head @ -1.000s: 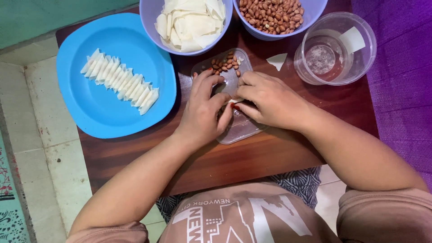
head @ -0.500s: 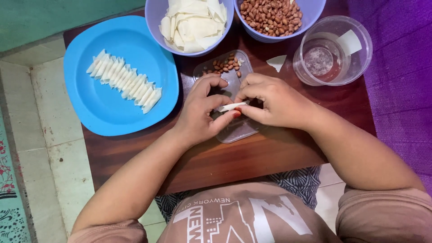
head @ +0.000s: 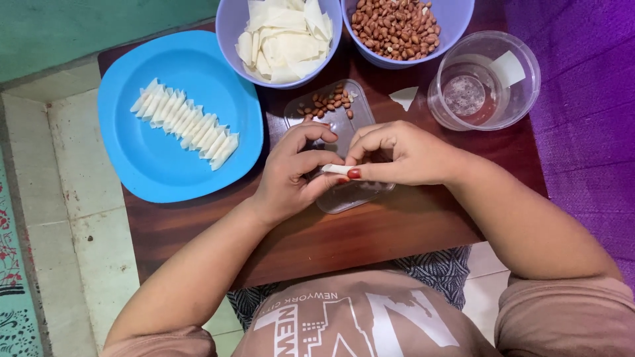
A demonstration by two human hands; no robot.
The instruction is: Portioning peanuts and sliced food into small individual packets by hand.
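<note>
A dark wooden counter (head: 370,231) carries everything, and on its left sits a large blue plate (head: 152,165) with a slanted row of finished white rolls (head: 185,123) lying side by side, touching. At the far edge stand two lilac bowls, one holding cut white wrapper sheets (head: 284,39), the other peanuts (head: 395,25); to the right is a clear round tub (head: 485,80) with a little liquid in it, and a stray wrapper scrap (head: 405,96) lies just beside it. In the middle a clear flat lid (head: 331,119) serves as the work surface, with a few loose peanuts (head: 325,104) at its far end. Over its near end the left hand (head: 291,175) and right hand (head: 403,155) meet, both clenched in a pinching grip on one small roll (head: 337,170), held between thumbs and fingertips just above the lid. To my eye the rolling is being closed off: it looks best done by keeping the tube tight with even pressure from both thumbs, so the filling stays inside and the seam lies flat. The roll is thin, pale, cream-white, smooth, and mostly hidden by the fingers; only a short stretch shows beside a red-painted thumbnail.
</note>
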